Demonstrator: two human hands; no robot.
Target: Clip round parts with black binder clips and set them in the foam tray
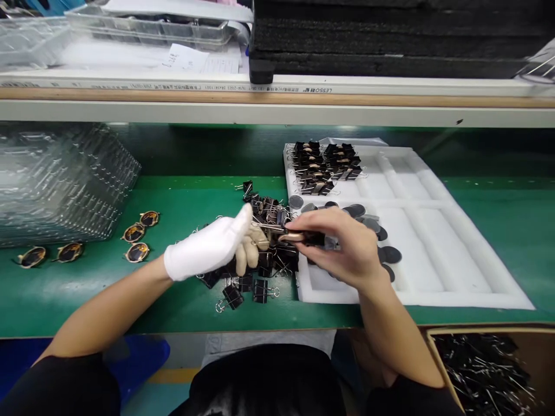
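Observation:
My left hand, in a white glove with tan fingertips, is closed on the wire handles of a black binder clip. My bare right hand pinches a small tan-edged, rounded piece with black parts behind it, right beside that clip. Whether the clip's jaws bite on the piece cannot be made out. Under and around both hands lies a heap of loose binder clips. In the white foam tray, clipped pieces stand in rows at the back left. Several dark round discs lie near my right hand.
Several round amber lenses in gold frames lie on the green table at left. Stacked clear plastic trays stand behind them. A shelf edge crosses above. A cardboard box of binder clips sits at lower right.

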